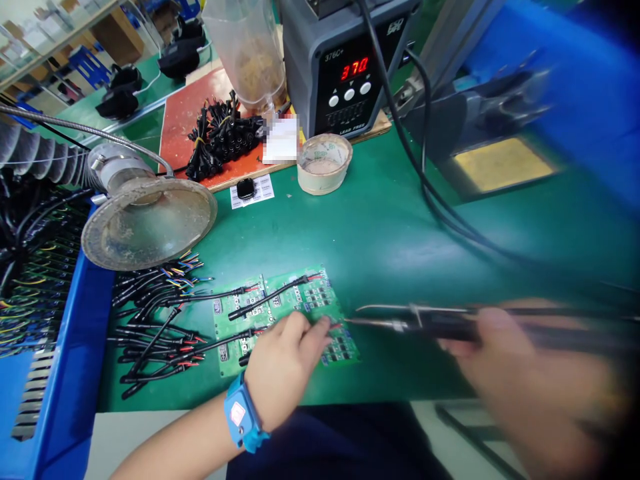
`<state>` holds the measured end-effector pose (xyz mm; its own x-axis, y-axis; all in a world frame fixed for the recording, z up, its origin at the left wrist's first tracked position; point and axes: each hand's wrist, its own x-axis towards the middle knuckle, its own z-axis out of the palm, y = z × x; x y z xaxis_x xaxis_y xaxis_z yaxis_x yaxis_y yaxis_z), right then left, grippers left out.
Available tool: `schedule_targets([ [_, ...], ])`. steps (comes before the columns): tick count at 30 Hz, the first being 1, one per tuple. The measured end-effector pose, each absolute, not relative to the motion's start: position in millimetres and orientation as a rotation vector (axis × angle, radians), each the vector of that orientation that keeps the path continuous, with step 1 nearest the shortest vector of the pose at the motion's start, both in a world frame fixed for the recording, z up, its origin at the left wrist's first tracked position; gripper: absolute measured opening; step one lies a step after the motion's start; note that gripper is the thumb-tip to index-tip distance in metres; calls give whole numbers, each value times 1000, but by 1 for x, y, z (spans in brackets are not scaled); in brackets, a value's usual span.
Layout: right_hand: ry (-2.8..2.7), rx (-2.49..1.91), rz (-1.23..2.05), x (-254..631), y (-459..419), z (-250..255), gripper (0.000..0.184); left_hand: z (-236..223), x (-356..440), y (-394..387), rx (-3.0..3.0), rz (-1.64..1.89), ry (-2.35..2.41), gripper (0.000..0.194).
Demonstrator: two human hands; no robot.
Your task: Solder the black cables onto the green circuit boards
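Note:
A green circuit board panel (277, 303) lies on the bench with several short black cables across it, their red wire ends on the board. My left hand (287, 363), wearing a blue wrist strap (243, 413), rests over the panel's lower part. Its fingers are pinched on a black cable (244, 360), mostly hidden beneath the hand, with a red wire end beyond the fingertips. From the right, my right hand (520, 367), blurred, grips a soldering iron (440, 325). The iron's tip points left, close to the panel's right edge and that red wire. A thin metal tube runs above the tip.
Loose black cables (155, 333) lie left of the panel, beside a blue bin (65, 373). A fume extractor hood (150, 223) overhangs them. Behind stand a tape roll (324, 167), cable bundles (220, 137) and a soldering station (350, 80) reading 370. Its cord (450, 217) crosses the right side.

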<state>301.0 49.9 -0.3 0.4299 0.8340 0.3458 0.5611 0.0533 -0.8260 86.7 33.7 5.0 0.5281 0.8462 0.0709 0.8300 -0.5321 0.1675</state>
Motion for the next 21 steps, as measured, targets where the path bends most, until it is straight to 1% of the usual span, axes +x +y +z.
schedule_targets([
  [3, -1383, -1599, 262, 301, 52, 4, 24, 5, 87, 33, 2659, 226, 1449, 27],
  [6, -1391, -1618, 215, 302, 53, 3, 24, 5, 88, 32, 2674, 225, 1454, 27],
  [9, -1357, -1607, 290, 303, 52, 0, 21, 5, 89, 31, 2714, 178, 1460, 29],
  [13, -1338, -1583, 350, 302, 51, 0, 19, 8, 89, 30, 2793, 101, 1423, 41],
  [18, -1419, -1526, 331, 302, 52, 4, 19, 12, 89, 30, 2813, 76, 1405, 40],
  [21, -1435, -1581, 379, 306, 48, 4, 17, 12, 90, 30, 2810, 57, 1410, 40],
])
